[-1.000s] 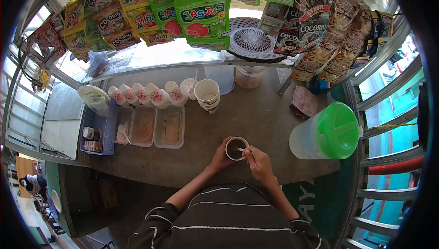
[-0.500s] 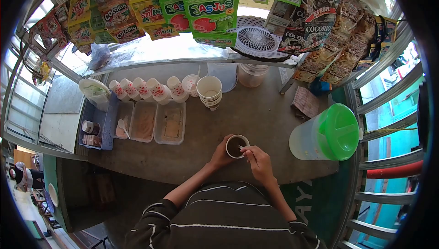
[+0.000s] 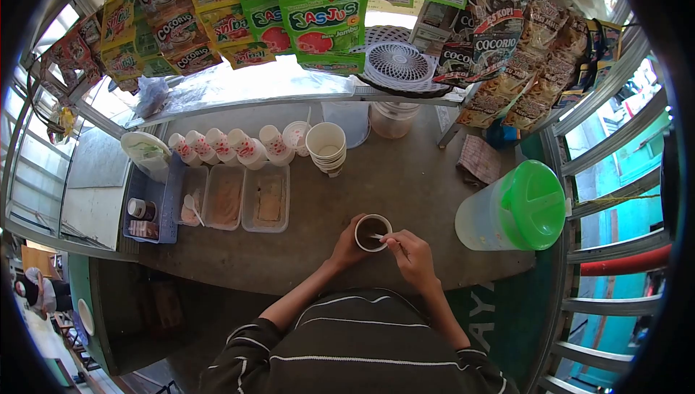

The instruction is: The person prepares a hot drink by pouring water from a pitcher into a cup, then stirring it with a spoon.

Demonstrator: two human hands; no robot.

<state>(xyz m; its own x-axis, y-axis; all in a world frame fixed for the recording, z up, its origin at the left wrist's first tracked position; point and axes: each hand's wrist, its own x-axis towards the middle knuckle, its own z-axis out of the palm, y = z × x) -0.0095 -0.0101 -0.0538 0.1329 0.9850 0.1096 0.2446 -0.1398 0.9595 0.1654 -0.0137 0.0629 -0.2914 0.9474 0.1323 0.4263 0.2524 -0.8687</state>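
Observation:
On the counter's near side stands a paper cup (image 3: pixel 371 225) with dark brown liquid inside. The fingers of my left hand (image 3: pixel 347 248) wrap round the cup's left side. My right hand (image 3: pixel 413 258) pinches the handle of a light-coloured spoon (image 3: pixel 376 236) over the right rim. The spoon's lower end is down in the liquid and hidden. A stack of white paper cups (image 3: pixel 326 149) stands farther back, slightly left of the held cup.
Left on the counter (image 3: pixel 391 177) are plastic tubs of powder (image 3: pixel 266 198), a blue basket (image 3: pixel 170 198) and a row of cup stacks (image 3: pixel 246 149). To the right are a green-lidded jug (image 3: pixel 532 206) and folded cloth (image 3: pixel 478 160). Drink sachets (image 3: pixel 324 25) hang overhead.
The spoon has shifted inside the cup, with my right hand moving only slightly. My left hand keeps hold of the cup. The whole view has turned a little.

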